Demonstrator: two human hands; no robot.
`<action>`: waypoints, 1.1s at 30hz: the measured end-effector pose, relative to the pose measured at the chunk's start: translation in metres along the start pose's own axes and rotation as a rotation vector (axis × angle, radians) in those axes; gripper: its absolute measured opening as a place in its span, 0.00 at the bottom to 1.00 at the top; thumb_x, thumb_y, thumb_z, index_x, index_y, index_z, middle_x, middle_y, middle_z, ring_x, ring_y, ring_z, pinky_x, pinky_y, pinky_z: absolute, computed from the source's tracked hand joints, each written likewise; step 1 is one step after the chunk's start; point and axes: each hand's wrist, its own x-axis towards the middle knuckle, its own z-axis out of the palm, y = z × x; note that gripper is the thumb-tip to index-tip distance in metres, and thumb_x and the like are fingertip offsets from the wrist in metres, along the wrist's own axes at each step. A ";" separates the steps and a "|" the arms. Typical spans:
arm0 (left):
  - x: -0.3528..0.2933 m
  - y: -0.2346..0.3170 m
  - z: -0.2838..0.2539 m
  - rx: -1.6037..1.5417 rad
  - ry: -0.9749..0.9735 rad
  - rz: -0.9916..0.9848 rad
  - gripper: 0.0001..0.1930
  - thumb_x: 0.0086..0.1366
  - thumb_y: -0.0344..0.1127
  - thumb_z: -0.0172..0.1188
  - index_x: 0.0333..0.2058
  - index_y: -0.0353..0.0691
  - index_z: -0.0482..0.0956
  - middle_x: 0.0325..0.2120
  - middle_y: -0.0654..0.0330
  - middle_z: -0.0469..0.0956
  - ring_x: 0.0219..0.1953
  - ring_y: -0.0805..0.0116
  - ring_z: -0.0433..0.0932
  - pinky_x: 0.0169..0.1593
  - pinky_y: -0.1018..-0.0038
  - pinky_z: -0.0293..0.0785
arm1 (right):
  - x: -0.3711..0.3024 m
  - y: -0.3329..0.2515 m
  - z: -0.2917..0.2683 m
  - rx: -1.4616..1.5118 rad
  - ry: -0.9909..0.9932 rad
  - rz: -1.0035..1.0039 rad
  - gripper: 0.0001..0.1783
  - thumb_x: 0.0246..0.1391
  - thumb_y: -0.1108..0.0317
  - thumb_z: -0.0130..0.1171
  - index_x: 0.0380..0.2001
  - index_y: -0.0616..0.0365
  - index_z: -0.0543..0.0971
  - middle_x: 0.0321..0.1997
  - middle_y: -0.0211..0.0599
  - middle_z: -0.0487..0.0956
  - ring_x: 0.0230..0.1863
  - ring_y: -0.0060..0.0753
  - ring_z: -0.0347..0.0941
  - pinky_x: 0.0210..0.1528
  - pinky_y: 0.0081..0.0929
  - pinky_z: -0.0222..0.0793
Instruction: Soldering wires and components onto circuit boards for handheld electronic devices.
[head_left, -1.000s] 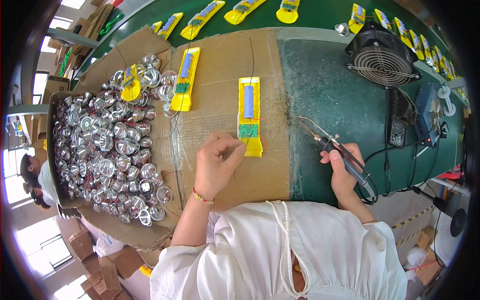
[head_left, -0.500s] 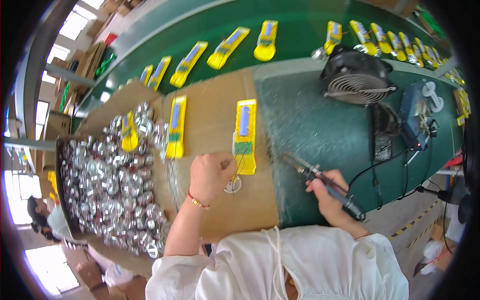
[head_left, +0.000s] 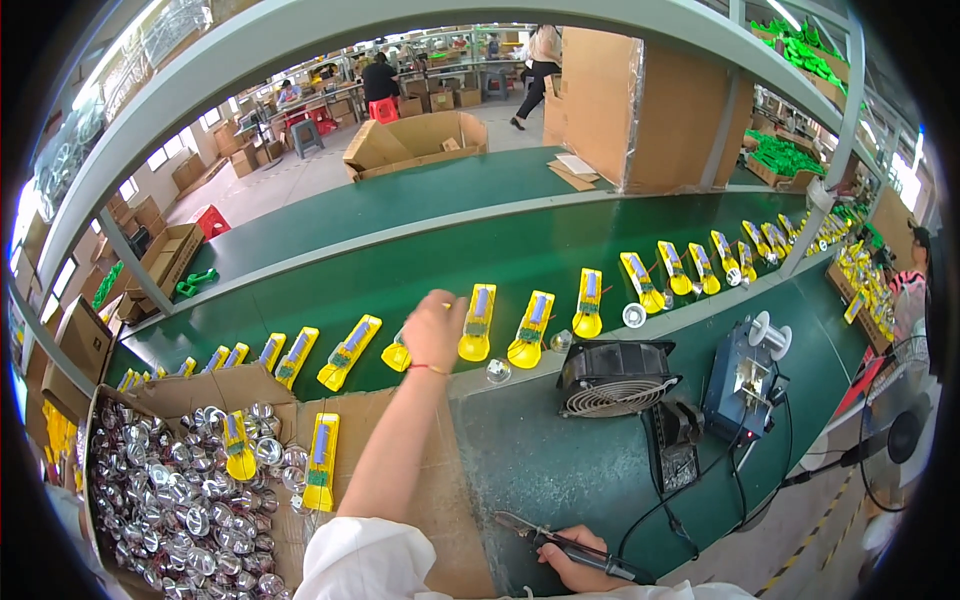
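Observation:
My left hand reaches over the green conveyor belt, fingers closed at the upper end of a yellow plastic housing, which it partly hides. Neighbouring yellow housings lie in a row on the belt, each with a blue-violet cell and a small green circuit board. In my right hand, low over the green bench mat, is a soldering iron with a dark handle, its tip pointing left. Another yellow housing lies on the cardboard left of my left forearm.
A cardboard box of shiny round reflectors stands at left, one yellow housing on top. Right of centre are a black fan and a blue solder-feeding unit with cables. A metal frame arches overhead. Other people work farther off.
The view has tilted up towards the belt. My left hand has moved from the housing on the cardboard out to the belt, and that housing no longer shows there. The right hand keeps the iron.

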 end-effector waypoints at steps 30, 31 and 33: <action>-0.326 -0.038 -0.275 0.820 -0.350 -0.153 0.21 0.63 0.45 0.46 0.50 0.38 0.68 0.48 0.43 0.68 0.47 0.48 0.68 0.53 0.53 0.58 | -0.001 0.000 0.012 -0.003 0.030 -0.202 0.08 0.50 0.68 0.58 0.29 0.59 0.72 0.23 0.30 0.77 0.25 0.17 0.73 0.28 0.19 0.68; -0.325 -0.041 -0.273 0.815 -0.358 -0.135 0.21 0.63 0.45 0.46 0.50 0.38 0.68 0.48 0.43 0.68 0.47 0.48 0.68 0.53 0.53 0.58 | -0.001 -0.002 0.011 -0.006 0.018 -0.208 0.08 0.50 0.68 0.58 0.29 0.59 0.72 0.22 0.30 0.77 0.25 0.17 0.73 0.28 0.18 0.67; -0.323 -0.048 -0.267 0.546 -0.214 -0.074 0.18 0.62 0.42 0.48 0.46 0.37 0.72 0.46 0.45 0.69 0.44 0.49 0.70 0.51 0.57 0.62 | -0.002 0.001 0.012 0.022 0.015 -0.228 0.08 0.51 0.67 0.58 0.29 0.59 0.71 0.21 0.29 0.77 0.24 0.17 0.73 0.26 0.18 0.66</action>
